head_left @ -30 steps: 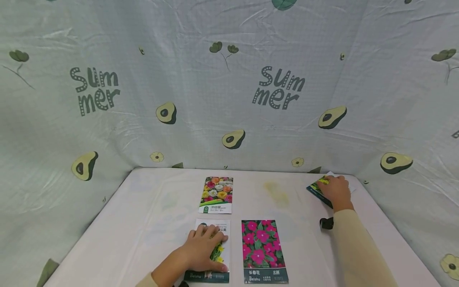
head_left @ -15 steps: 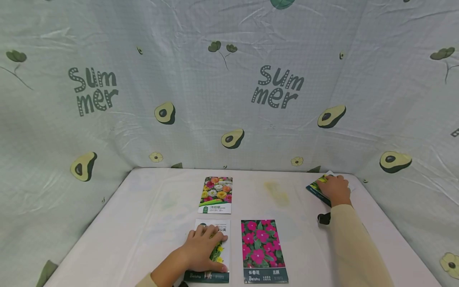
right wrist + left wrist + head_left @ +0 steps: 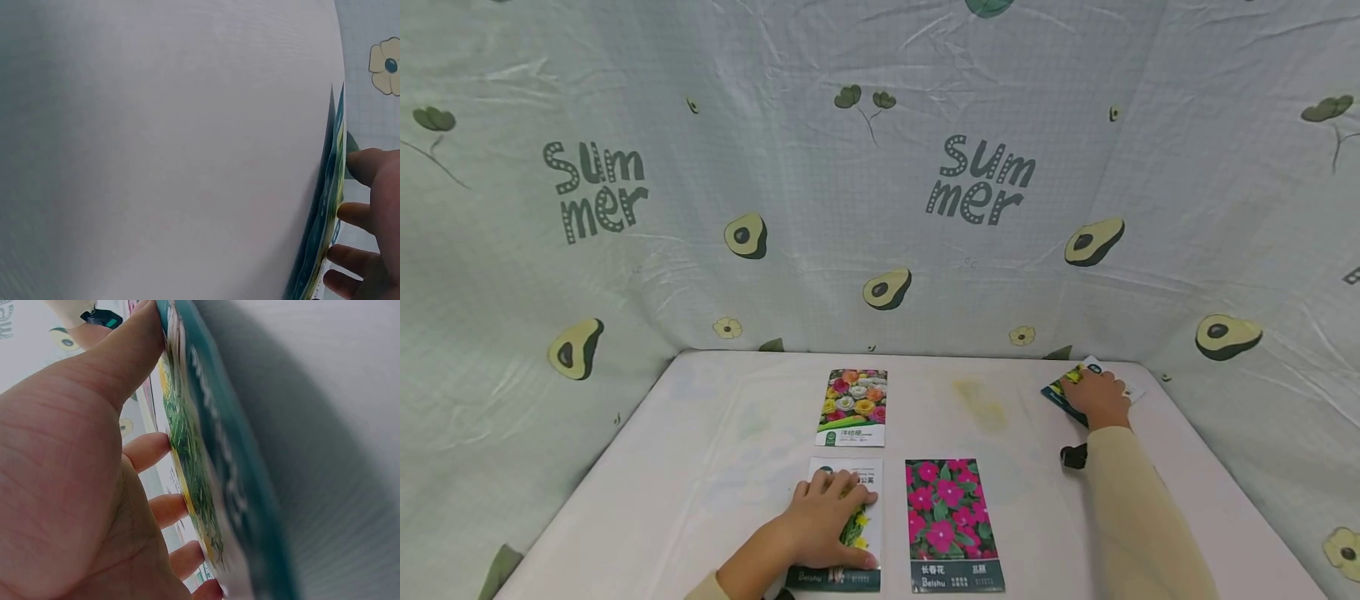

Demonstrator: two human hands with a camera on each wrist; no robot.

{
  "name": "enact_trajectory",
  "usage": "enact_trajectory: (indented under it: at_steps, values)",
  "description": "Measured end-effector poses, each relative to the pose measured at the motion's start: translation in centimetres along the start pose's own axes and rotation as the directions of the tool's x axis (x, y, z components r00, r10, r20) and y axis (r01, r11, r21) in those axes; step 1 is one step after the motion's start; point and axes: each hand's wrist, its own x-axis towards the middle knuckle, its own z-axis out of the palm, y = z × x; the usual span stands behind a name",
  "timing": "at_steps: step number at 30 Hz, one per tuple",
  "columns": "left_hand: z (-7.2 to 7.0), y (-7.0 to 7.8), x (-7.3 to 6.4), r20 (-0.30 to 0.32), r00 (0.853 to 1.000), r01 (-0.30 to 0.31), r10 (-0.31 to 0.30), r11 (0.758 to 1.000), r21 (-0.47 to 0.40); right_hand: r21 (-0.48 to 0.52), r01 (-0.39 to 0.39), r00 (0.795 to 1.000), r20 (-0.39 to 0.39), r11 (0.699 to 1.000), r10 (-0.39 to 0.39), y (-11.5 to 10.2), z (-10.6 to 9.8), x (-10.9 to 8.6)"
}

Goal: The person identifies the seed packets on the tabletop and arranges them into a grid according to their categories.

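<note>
My left hand (image 3: 823,525) rests with spread fingers on a seed packet (image 3: 863,533) showing yellow flowers and a dark green bottom band. In the left wrist view its thumb and fingertips (image 3: 167,509) touch the face of that packet (image 3: 194,437). At the table's far right corner, my right hand (image 3: 1099,398) lies over another packet (image 3: 1063,402), turned at an angle and partly hidden by the hand. Its fingertips (image 3: 340,253) press on the printed face in the right wrist view, where the packet (image 3: 328,194) appears edge-on.
A packet with pink flowers (image 3: 951,521) lies right of my left hand. Behind, a packet with mixed-colour blooms (image 3: 852,408) lies flat on the white table (image 3: 722,467). A printed curtain (image 3: 820,192) rises at the table's back edge and sides.
The right sleeve has shifted slightly left, and a little more of the far right packet's white end shows. The left hand and the other packets stay in place.
</note>
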Motion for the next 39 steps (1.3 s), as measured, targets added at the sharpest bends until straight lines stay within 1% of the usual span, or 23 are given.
enact_trajectory:
  at_steps: [3,8,11,15,23,29,33,39]
  values:
    - [0.1,0.0,0.1,-0.006,1.000,0.004,-0.004,1.000,-0.001,0.008,-0.004,1.000,-0.001,1.000,0.004,-0.1,0.1,-0.1]
    - [0.3,-0.3,0.2,-0.021,1.000,-0.001,0.001,1.000,0.004,0.041,-0.016,1.000,0.023,0.999,0.015,0.0,0.3,0.0]
    - [0.4,-0.3,0.3,-0.016,1.000,0.003,-0.003,1.000,-0.001,0.037,-0.017,0.999,0.035,0.999,0.016,0.2,0.5,0.1]
    - [0.1,-0.1,0.2,-0.009,1.000,0.009,-0.009,1.000,0.000,0.014,-0.022,0.999,0.032,1.000,0.022,0.0,0.4,-0.2]
    - [0.1,-0.2,0.2,-0.012,1.000,0.006,-0.006,1.000,-0.001,0.007,-0.061,0.998,0.032,0.998,0.060,-0.1,0.2,-0.7]
    - [0.2,-0.2,0.2,-0.011,1.000,-0.001,0.001,1.000,-0.001,0.000,-0.054,0.998,0.020,0.999,0.053,0.2,0.5,-0.3]
    - [0.3,-0.3,0.2,-0.011,1.000,-0.007,0.007,1.000,-0.011,0.012,-0.042,0.999,0.011,0.999,0.042,0.3,0.5,-0.3]
    - [1.1,-1.0,0.6,-0.033,0.999,-0.021,0.021,1.000,-0.009,0.044,-0.039,0.999,0.028,0.998,0.038,0.1,0.3,-0.6]
